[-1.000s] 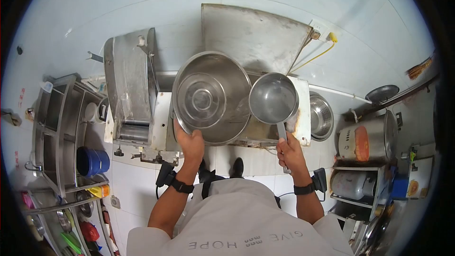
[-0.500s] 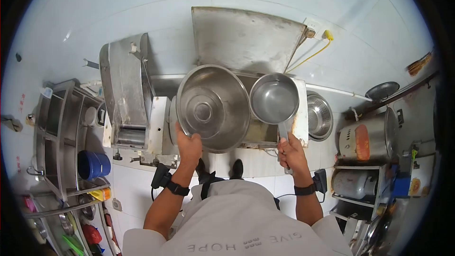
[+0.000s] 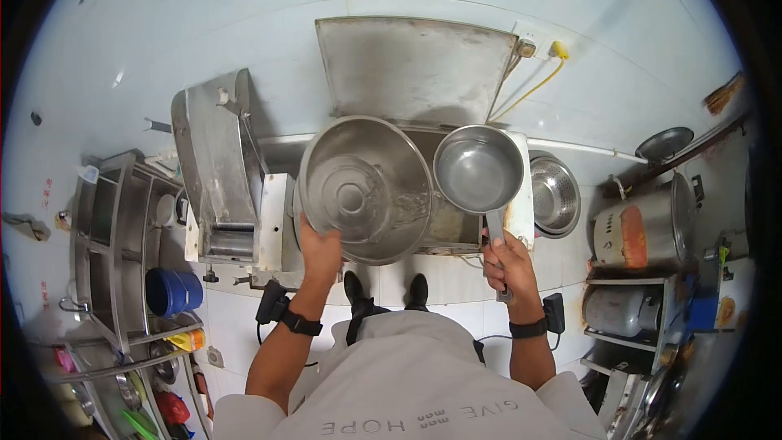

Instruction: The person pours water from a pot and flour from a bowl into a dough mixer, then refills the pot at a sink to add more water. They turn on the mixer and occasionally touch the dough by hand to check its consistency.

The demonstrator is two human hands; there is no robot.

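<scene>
My left hand (image 3: 320, 254) is closed on the near left rim of a large stainless steel basin (image 3: 403, 151). Rippled clear water lies in the bottom of the basin, around its ringed base. In my right hand (image 3: 511, 264) is the long handle of a metal water dipper (image 3: 478, 167), its round bowl beside the basin's right rim. Liquid seems to be in the dipper, though the amount is hard to judge. Both vessels are over an open metal machine trough (image 3: 456, 232), which they partly hide.
A raised metal lid (image 3: 415, 69) stands behind the trough. To the left is a machine with a steel chute (image 3: 213, 147). A perforated basin (image 3: 554, 194) sits at the right. A blue bucket (image 3: 173, 292), a rack (image 3: 110, 236) and a large pot (image 3: 639, 224) flank the space.
Water in the basin is now visibly rippling, with streaks near its right side. The dipper has shifted slightly right. My left hand keeps its hold on the rim, and the whole view has moved a little.
</scene>
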